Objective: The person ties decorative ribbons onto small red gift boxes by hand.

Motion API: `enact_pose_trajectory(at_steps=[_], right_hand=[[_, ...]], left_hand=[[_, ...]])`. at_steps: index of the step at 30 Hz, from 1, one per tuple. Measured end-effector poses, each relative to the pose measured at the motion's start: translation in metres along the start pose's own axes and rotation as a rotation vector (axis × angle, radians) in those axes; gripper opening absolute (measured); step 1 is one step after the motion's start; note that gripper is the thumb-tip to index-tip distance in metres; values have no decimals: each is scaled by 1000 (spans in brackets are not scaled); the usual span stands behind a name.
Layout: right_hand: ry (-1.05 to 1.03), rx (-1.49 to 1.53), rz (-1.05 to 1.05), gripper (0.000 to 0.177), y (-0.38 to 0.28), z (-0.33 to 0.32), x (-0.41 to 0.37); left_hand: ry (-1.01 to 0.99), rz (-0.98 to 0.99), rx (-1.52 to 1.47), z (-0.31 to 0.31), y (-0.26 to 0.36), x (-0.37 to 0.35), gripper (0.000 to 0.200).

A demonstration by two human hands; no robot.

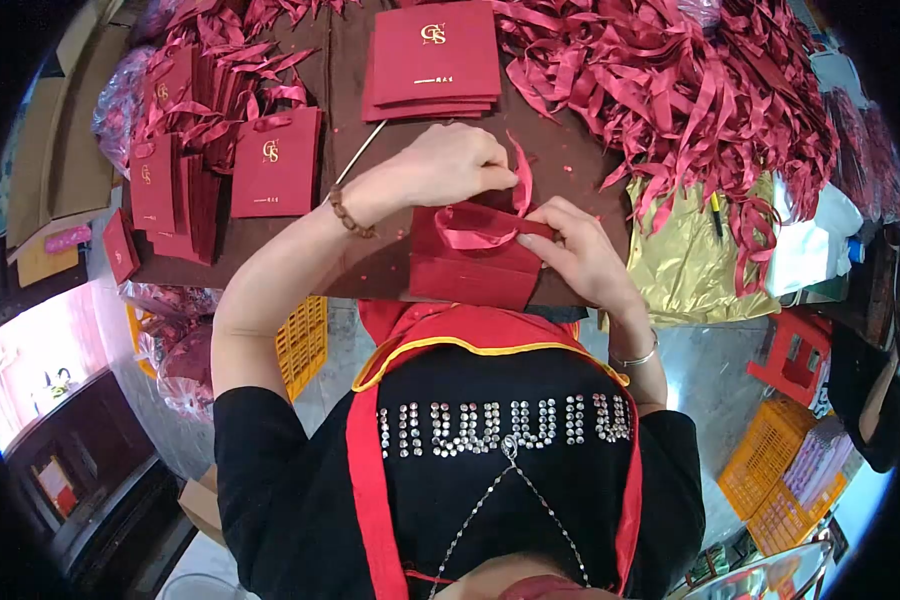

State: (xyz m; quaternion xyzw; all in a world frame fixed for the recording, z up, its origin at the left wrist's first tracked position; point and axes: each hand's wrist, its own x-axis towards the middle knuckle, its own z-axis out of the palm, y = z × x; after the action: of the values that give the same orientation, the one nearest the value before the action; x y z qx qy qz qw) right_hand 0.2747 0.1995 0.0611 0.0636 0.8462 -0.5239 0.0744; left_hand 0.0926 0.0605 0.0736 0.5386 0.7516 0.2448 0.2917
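Observation:
A small red paper bag lies at the table's front edge, with a loop of red ribbon at its top. My right hand grips the bag's upper right corner between thumb and fingers. Above the bag, my left hand is closed, thumb and forefinger pinched on a loose red ribbon end. Just beyond my left hand is a stack of flat red bags with gold lettering. A thin pale stick shows beside my left wrist, partly hidden by it.
Red bags with ribbon handles stand in rows at left. A large heap of red ribbons covers the back right, beside a gold plastic sheet with a yellow-and-black pen. Orange crates and a red stool are at lower right.

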Motion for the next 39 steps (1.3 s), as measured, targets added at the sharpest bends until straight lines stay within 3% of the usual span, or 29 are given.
enact_pose_trajectory(at_steps=[4,7,13,15,17,19,24,27,28,32,34,35,37,39], right_hand=[[66,-19,-103,20,-2,4,-1],[85,-22,-107,20,-1,4,-3],[59,-6,-136,19,3,4,-1],[73,-3,-181,19,3,3,0],[45,7,-71,19,-2,2,-2],[59,27,-83,19,0,3,-4],[76,-10,-105,21,-2,4,-4],[61,22,-90,24,-1,8,-2],[59,15,-99,25,0,8,-2],[20,35,-68,25,0,6,0],[45,6,-132,25,8,9,3],[67,-22,-196,25,11,10,3],[36,13,-145,25,10,7,2],[4,47,-97,25,9,6,2]], left_hand=[[-97,-91,59,8,20,8,43],[12,68,38,25,14,12,31],[18,67,9,22,18,27,24],[-30,3,-114,12,20,28,31],[-94,-193,-137,-5,19,21,37],[-20,-166,127,-16,-2,13,41],[-143,-301,249,-24,-9,-14,42],[-122,-227,365,-12,-9,-19,39],[-113,-196,257,-10,-10,-20,38],[-152,-214,287,4,-19,-15,33],[-15,-168,-166,9,-31,-7,24],[-15,-167,-166,8,-36,-4,24],[155,-316,-606,5,-39,0,18],[171,-353,-603,5,-30,-4,19]])
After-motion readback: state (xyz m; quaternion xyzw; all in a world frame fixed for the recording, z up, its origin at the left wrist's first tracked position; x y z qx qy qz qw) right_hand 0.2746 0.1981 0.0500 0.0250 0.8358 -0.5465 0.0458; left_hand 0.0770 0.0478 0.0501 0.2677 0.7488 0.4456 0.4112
